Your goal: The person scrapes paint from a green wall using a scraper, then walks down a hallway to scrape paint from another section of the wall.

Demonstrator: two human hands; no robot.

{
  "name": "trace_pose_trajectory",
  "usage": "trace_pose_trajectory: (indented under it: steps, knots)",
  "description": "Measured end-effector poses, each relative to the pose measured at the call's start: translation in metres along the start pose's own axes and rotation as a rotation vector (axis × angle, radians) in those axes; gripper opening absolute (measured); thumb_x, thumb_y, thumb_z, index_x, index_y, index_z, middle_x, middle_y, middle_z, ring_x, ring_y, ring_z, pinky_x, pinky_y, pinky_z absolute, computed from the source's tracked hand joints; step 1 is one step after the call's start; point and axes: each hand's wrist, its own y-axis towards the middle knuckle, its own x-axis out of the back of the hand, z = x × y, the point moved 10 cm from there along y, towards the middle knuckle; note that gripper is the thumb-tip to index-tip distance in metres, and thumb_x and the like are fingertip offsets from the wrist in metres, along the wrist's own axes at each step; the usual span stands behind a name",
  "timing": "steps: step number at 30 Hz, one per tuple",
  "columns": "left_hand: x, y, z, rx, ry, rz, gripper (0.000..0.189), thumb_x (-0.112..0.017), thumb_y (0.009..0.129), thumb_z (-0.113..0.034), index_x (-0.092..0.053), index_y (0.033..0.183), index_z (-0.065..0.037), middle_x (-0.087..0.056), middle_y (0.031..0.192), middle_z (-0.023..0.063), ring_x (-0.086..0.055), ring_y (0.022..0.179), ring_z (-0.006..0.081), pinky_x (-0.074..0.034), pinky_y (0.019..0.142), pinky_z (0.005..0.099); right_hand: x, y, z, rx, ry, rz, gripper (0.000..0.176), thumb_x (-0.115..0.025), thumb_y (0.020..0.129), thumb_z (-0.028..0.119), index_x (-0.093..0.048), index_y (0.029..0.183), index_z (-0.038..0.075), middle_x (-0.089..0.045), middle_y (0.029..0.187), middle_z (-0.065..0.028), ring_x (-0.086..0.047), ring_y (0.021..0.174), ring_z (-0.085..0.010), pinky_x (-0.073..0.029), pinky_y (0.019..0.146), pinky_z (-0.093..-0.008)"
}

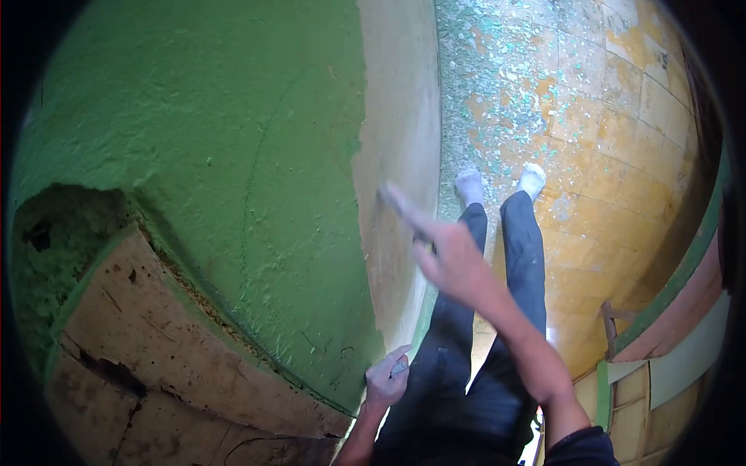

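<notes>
My right hand [458,264] is raised in front of the wall [295,194], over the pale bare band beside the green paint. Its fingers are curled, and a long, narrow, dusty shape [408,210] reaches from it toward the wall. Blur hides whether that shape is a finger or a thin tool. Lower down, my left hand [386,380] is closed near the foot of the wall, by my thigh. A small grey piece [399,366] shows between its dusty fingers, too small to name.
Blue-green and white paint flakes [505,78] cover the yellow tiled floor [598,202] along the wall. My feet [470,186] stand among them. A brown, broken-edged panel [179,334] and a dark hole [62,233] are at the left. A curved green edge [676,279] rises at the right.
</notes>
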Motion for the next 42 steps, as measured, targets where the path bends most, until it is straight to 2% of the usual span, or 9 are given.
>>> trace_pose_trajectory:
  steps: [3,6,9,22,26,29,32,37,42]
  knots:
    - [-0.004,-0.003,0.008,0.037,-0.005,0.029,0.032,-0.066,0.084,0.006,-0.073,0.114,-0.003,-0.064,0.072,0.014,-0.06,0.055,0.0219,-0.048,0.054,0.0336,-0.006,-0.01,-0.01,-0.115,0.002,0.127,0.078,-0.047,0.079,-0.001,-0.041,0.155,0.015,-0.058,0.137,-0.0229,-0.069,0.088,-0.0379,-0.052,0.092,-0.0389]
    - [-0.003,0.002,0.003,-0.022,-0.01,-0.047,0.027,-0.067,0.086,0.005,-0.073,0.111,-0.003,-0.048,0.058,0.0036,-0.045,0.047,0.0105,-0.038,0.047,0.0279,0.017,0.035,-0.018,-0.036,-0.078,0.003,0.079,-0.046,0.078,-0.002,-0.041,0.155,0.015,-0.058,0.138,-0.0235,-0.07,0.095,-0.0398,-0.052,0.093,-0.0395]
    - [-0.002,-0.001,0.003,-0.019,0.022,-0.003,0.031,-0.066,0.084,0.007,-0.073,0.113,-0.002,-0.064,0.073,0.0142,-0.059,0.054,0.0215,-0.048,0.053,0.0331,-0.003,0.005,-0.012,-0.07,-0.07,0.074,0.08,-0.046,0.079,0.0,-0.037,0.157,0.015,-0.061,0.132,-0.026,-0.07,0.092,-0.04,-0.052,0.092,-0.0398]
    - [-0.004,-0.001,0.006,0.028,0.005,0.01,0.028,-0.068,0.086,0.005,-0.073,0.113,-0.001,-0.07,0.08,0.0159,-0.063,0.057,0.0239,-0.05,0.055,0.0337,0.012,0.023,-0.001,-0.319,-0.171,0.207,0.076,-0.047,0.084,0.002,-0.035,0.158,0.012,-0.066,0.111,-0.0316,-0.07,0.09,-0.0392,-0.047,0.097,-0.0416]
    - [-0.003,0.002,0.003,0.018,0.002,0.015,0.027,-0.068,0.086,0.005,-0.073,0.112,0.0,-0.071,0.081,0.0158,-0.064,0.059,0.0248,-0.051,0.056,0.0341,-0.003,0.002,0.004,-0.131,-0.051,0.069,0.074,-0.046,0.084,0.001,-0.035,0.157,0.008,-0.067,0.109,-0.0304,-0.07,0.091,-0.0397,-0.047,0.099,-0.0408]
    - [-0.004,0.003,0.005,0.023,-0.017,0.017,0.028,-0.067,0.086,0.005,-0.073,0.113,0.0,-0.072,0.083,0.016,-0.065,0.06,0.0256,-0.052,0.057,0.0342,-0.014,-0.011,0.013,-0.235,-0.07,0.153,0.074,-0.047,0.083,-0.001,-0.037,0.156,0.006,-0.067,0.11,-0.0293,-0.07,0.086,-0.0403,-0.048,0.097,-0.0396]
    - [-0.005,0.003,0.003,0.018,-0.014,0.025,0.028,-0.067,0.086,0.005,-0.073,0.113,0.001,-0.073,0.086,0.0164,-0.066,0.062,0.0265,-0.054,0.059,0.0348,0.02,0.048,0.026,-0.123,-0.224,0.031,0.076,-0.048,0.081,-0.002,-0.037,0.156,0.006,-0.067,0.113,-0.0284,-0.07,0.083,-0.041,-0.049,0.097,-0.0393]
    - [-0.005,0.006,0.006,0.022,-0.031,0.032,0.028,-0.067,0.086,0.004,-0.072,0.113,0.001,-0.073,0.09,0.0173,-0.069,0.067,0.0277,-0.055,0.063,0.0356,0.008,0.02,0.04,0.043,-0.252,-0.034,0.075,-0.047,0.082,-0.003,-0.041,0.155,0.012,-0.064,0.097,-0.0311,-0.065,0.072,-0.0393,-0.051,0.075,-0.0443]
    - [-0.004,0.005,0.001,0.005,-0.051,0.022,0.03,-0.066,0.086,0.005,-0.071,0.115,0.001,-0.073,0.089,0.0177,-0.07,0.07,0.0269,-0.056,0.064,0.0344,0.027,0.055,0.043,-0.134,-0.204,0.06,0.076,-0.047,0.079,-0.006,-0.044,0.153,0.011,-0.067,0.113,-0.0257,-0.068,0.098,-0.0364,-0.037,0.104,-0.0502]
